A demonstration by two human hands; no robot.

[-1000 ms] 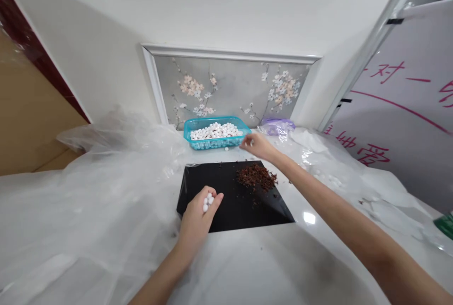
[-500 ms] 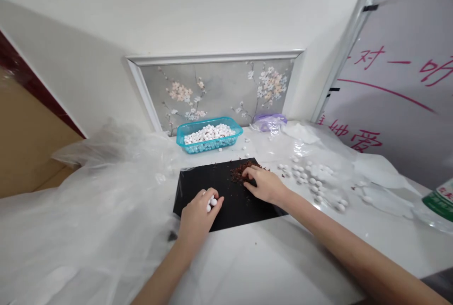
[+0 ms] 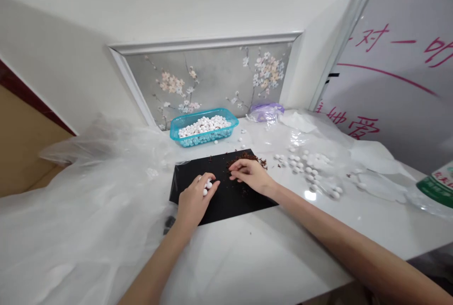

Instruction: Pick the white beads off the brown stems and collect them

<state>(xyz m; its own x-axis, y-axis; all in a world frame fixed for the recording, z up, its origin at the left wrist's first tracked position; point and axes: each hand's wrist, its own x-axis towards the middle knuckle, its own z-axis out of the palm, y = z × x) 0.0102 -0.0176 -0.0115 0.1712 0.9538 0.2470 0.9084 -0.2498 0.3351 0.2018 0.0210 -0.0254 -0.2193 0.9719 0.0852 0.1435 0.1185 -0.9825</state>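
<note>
Hands are apart, both above a black sheet (image 3: 221, 208) lying flat on a white counter (image 3: 279, 243). The left hand (image 3: 194, 196) curls shut around a few small white balls (image 3: 206, 187), some showing between its fingers. The right hand (image 3: 251, 175), loosely open, presses its fingertips (image 3: 233, 165) into a heap of crumbled brown flakes (image 3: 246, 158) at the sheet's far edge. Farther off sits a turquoise plastic tray (image 3: 203, 111) full of more white balls, and others lie scattered on transparent plastic film (image 3: 339, 154) to the right. Crumpled film (image 3: 88, 191) covers the left side. Beyond stands a blossom-painted wall panel (image 3: 208, 78), and a whiteboard with red writing (image 3: 382, 73) rises at far right.
</note>
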